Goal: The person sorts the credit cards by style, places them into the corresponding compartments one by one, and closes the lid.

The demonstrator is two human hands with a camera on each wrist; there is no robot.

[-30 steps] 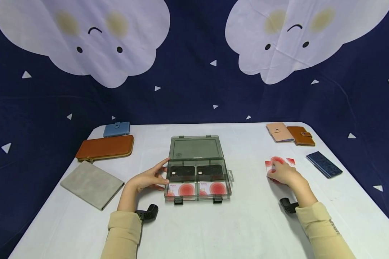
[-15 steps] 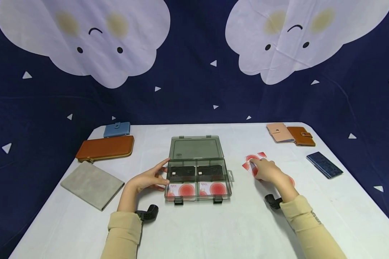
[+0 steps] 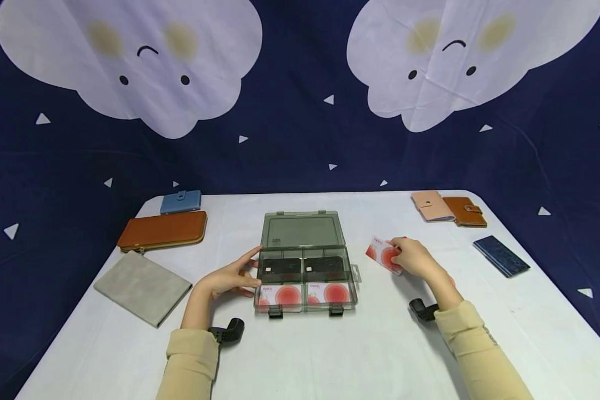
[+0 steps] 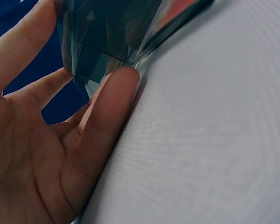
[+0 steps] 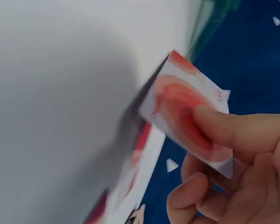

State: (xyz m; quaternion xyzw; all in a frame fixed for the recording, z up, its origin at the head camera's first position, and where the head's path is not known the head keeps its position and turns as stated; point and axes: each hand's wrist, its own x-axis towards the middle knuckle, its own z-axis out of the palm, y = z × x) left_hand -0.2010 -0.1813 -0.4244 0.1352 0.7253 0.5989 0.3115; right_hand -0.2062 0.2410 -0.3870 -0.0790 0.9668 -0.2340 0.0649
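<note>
A clear grey-green plastic box (image 3: 305, 309) stands with its lid (image 3: 303, 229) laid back. Dark cards (image 3: 282, 268) sit in its two rear compartments, red-and-white cards (image 3: 329, 291) in the two front ones. My left hand (image 3: 230, 276) touches the box's left side with fingers spread and extended; its thumb (image 4: 114, 102) lies at the near lower corner. Right of the box, my right hand (image 3: 414, 257) pinches a red-and-white card (image 5: 186, 112), thumb on the printed face. Below it, in the right wrist view, another red-and-white card (image 5: 136, 161) shows blurred.
On the left are a grey wallet (image 3: 142, 288), a long brown zip wallet (image 3: 162, 229) and a blue snap wallet (image 3: 181, 201). At right lie a pink card holder (image 3: 432, 205), a brown one (image 3: 464, 211) and a dark blue wallet (image 3: 501, 256).
My right hand has moved left from the loose cards towards the box and turned the held card, whose printed face now shows. My left hand has stayed on the box.
</note>
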